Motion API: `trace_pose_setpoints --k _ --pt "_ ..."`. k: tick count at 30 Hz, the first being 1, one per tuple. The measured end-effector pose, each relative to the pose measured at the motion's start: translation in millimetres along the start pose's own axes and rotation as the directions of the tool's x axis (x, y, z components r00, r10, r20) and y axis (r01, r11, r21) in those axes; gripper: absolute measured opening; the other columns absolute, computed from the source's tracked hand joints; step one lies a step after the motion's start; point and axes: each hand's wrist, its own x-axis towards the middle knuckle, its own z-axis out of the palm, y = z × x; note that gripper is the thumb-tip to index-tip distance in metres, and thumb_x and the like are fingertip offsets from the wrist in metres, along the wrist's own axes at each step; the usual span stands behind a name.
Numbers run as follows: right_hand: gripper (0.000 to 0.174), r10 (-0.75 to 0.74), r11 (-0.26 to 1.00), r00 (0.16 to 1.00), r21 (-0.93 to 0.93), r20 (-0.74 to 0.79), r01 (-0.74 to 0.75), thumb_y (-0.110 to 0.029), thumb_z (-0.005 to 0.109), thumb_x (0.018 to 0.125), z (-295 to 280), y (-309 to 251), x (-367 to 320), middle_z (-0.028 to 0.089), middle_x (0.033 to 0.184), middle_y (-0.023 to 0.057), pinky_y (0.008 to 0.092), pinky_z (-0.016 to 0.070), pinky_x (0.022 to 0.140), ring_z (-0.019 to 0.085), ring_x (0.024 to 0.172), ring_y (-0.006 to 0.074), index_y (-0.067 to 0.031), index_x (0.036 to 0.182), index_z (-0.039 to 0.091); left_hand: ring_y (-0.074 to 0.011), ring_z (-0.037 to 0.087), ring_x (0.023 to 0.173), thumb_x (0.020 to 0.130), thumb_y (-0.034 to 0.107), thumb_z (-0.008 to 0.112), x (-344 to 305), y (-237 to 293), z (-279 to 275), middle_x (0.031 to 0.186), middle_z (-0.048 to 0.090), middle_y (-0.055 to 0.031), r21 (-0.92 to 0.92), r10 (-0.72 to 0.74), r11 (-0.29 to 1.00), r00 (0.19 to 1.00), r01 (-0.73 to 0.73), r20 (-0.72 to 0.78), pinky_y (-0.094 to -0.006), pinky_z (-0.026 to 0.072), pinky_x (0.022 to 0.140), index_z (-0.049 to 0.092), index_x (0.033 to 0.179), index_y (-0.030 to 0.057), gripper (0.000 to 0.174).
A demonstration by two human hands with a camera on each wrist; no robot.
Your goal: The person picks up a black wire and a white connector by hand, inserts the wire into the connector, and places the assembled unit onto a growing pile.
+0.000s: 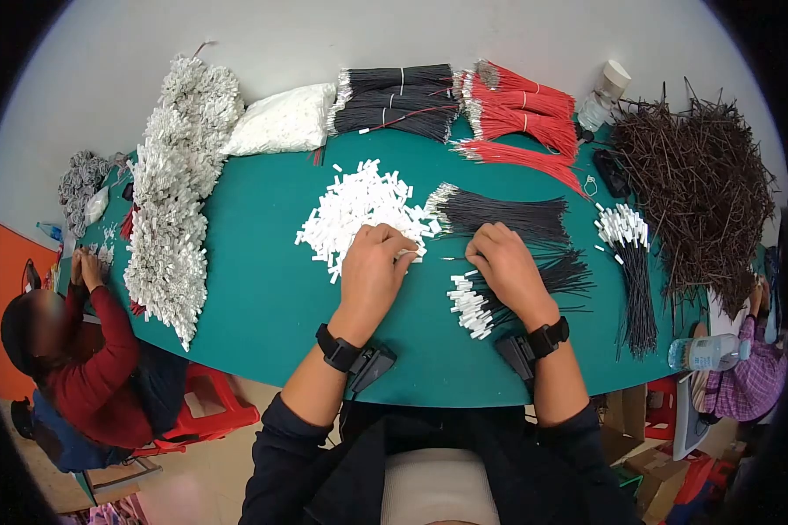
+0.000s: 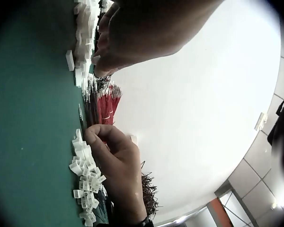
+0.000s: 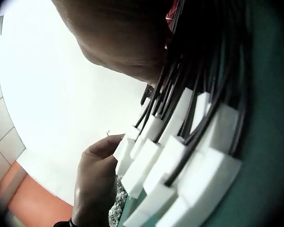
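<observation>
My left hand is at the front edge of a loose pile of small white plastic connector housings. Its thumb and forefinger pinch one white housing, mostly covered by the fingers. Across a short gap, my right hand pinches a thin black wire, whose metal tip points left toward the other hand. Below the right hand lies a bunch of black wires fitted with white housings, large in the right wrist view. Behind it rests a bundle of black wires with bare metal ends.
Tied black and red wire bundles line the wall beside a white bag. A long white heap stands left, a brown wire heap right. A bottle is near the right edge. People sit at both sides.
</observation>
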Motion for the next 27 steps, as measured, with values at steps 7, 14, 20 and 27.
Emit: trace_pose_setpoints --k 7,14,20,27 --pt "0.006 -0.007 1.0 1.0 0.01 -0.009 0.007 -0.008 0.066 0.087 -3.3 -4.5 -0.7 0.059 0.089 0.0078 0.0417 0.0455 0.082 0.058 0.091 0.0287 -0.0037 0.085 0.065 -0.0136 0.065 0.068 0.095 0.01 0.074 1.9 14.7 -1.5 0.078 0.074 -0.0059 -0.456 -0.248 0.859 0.968 0.231 0.022 -0.0285 0.0513 0.064 0.078 0.101 0.0017 0.011" --pt "0.006 0.005 1.0 0.999 0.03 0.054 -0.006 -0.008 0.068 0.086 -0.9 -0.3 0.0 0.059 0.089 0.0086 0.0416 0.0461 0.081 0.058 0.091 0.0293 -0.003 0.085 0.065 -0.0065 0.061 0.074 0.102 0.013 0.068 -2.6 6.6 2.1 0.082 0.07 -0.0012 -0.633 -0.291 0.667 0.919 0.394 0.265 -0.0232 0.0517 0.071 0.078 0.113 0.0 0.02" --pt "0.007 0.004 0.997 1.0 0.072 0.003 -0.005 -0.008 0.068 0.088 -2.7 -0.7 1.3 0.061 0.089 0.0096 0.0429 0.0474 0.082 0.059 0.09 0.0312 -0.0023 0.088 0.063 -0.0082 0.062 0.08 0.103 0.012 0.065 -2.8 8.8 3.6 0.088 0.072 -0.0028 -0.77 -0.249 0.465 0.899 0.436 0.359 -0.0227 0.0509 0.075 0.076 0.117 -0.0021 0.023" --pt "0.009 0.148 0.92 0.988 0.375 -0.053 -0.117 -0.004 0.069 0.092 -8.5 -7.6 -1.1 0.069 0.088 0.0151 0.0393 0.0528 0.071 0.066 0.08 0.0349 0.0012 0.099 0.064 -0.0087 0.062 0.075 0.103 0.013 0.065 -2.1 8.3 -1.1 0.084 0.071 -0.0026 -0.786 -0.271 0.37 0.867 0.495 0.419 -0.023 0.0513 0.072 0.076 0.116 -0.0035 0.023"
